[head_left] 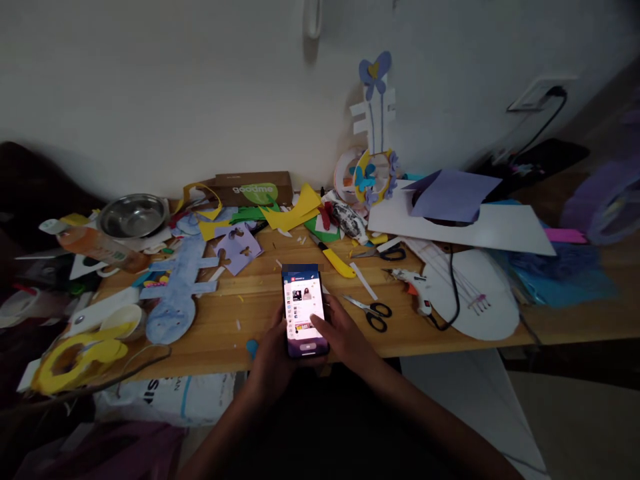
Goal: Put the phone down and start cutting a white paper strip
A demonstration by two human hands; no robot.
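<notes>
A smartphone [303,308] with a lit screen is held upright over the front edge of a wooden table [260,313]. My left hand [273,357] is wrapped around its lower left side from below. My right hand [345,337] supports the right side, and its thumb rests on the screen. Black-handled scissors [373,312] lie just right of my right hand.
Craft clutter covers the table: a yellow utility knife [336,261], a glue gun [415,283] with its black cord, a second pair of scissors [383,253], blue foam cut-outs [175,290], a steel bowl [133,215], a cardboard box [253,189], white and purple sheets [460,207], and a paper flower craft [373,147].
</notes>
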